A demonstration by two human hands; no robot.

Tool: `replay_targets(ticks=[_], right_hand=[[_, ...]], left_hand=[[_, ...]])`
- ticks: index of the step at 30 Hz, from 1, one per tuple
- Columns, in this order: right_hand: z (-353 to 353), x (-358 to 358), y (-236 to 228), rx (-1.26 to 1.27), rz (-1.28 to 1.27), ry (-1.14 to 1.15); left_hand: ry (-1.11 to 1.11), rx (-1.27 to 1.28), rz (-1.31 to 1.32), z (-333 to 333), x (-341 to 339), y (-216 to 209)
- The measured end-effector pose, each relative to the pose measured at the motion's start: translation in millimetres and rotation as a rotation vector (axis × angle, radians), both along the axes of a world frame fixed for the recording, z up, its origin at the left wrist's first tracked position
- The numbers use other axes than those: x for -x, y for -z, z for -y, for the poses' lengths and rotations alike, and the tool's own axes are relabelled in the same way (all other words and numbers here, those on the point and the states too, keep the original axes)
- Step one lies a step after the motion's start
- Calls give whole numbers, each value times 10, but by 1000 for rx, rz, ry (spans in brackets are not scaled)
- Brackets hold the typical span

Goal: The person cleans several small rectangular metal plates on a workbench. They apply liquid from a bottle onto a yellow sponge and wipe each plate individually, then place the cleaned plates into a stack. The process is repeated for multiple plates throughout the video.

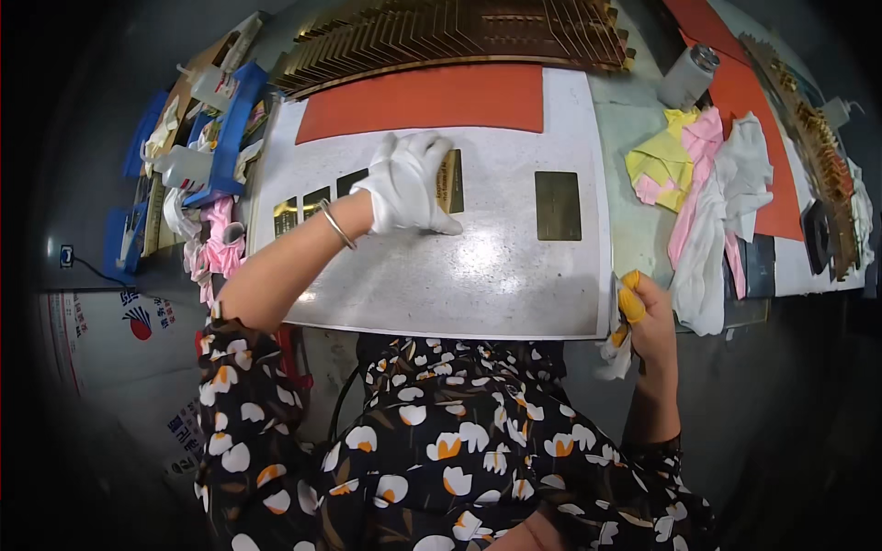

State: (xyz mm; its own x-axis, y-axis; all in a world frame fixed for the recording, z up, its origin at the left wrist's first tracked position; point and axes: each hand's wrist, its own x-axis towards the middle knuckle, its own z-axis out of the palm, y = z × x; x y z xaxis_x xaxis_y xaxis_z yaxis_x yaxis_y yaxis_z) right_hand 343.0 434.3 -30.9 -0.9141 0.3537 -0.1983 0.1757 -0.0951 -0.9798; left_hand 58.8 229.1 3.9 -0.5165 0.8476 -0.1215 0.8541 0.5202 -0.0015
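Note:
My left hand (409, 184), in a white glove, is over the white work board. Its thumb and fingers curve round the two ends of a small gold plate (445, 184) with printing on it, gripping it by the edges. Right beside that plate shows a strip of a dark gold plate (457, 181). Several similar plates lie in a row to the left, partly behind my wrist, and a single dark plate (559, 207) lies flat on the right. My right hand (648, 317), yellow covers on its fingers, is closed round a crumpled white cloth (617, 356) at the board's front right corner.
An orange-red mat (423, 103) lies at the back, before a rack of gold plates (450, 41). Yellow, pink and white cloths (707, 193) and a metal bottle (689, 75) are on the right. Blue trays (220, 156) with plastic bottles stand on the left.

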Motion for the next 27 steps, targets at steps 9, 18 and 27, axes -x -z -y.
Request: replay_targets(ticks=[9, 18, 27], right_hand=[[40, -4, 54, 62, -72, 65], [66, -4, 78, 32, -37, 89], [126, 45, 26, 0, 31, 124]], left_hand=[[-18, -154, 138, -68, 85, 81], [227, -55, -138, -83, -318, -184], [281, -585, 394, 91, -93, 93]])
